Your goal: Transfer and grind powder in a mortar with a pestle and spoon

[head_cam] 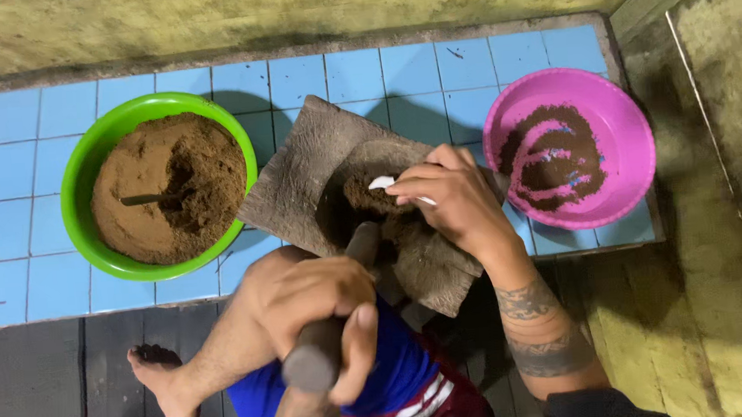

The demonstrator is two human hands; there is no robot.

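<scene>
On the slab (300,174) at centre lies a brown heap (370,198). The right hand (448,199) pinches a white spoon (384,183) over it; the left hand (312,302) is clenched around a pestle (335,322). At nine o'clock, a green bowl (85,162) heaped with brown powder (172,190); at three, a pink bowl (628,133) smeared with dark paste (552,159).

The person wore blue shorts (398,370) trimmed in maroon and white. Dark band tattoos ringed the right forearm (540,327), a black sleeve (598,409) showed at the elbow, and the foot (165,386) was bare.
</scene>
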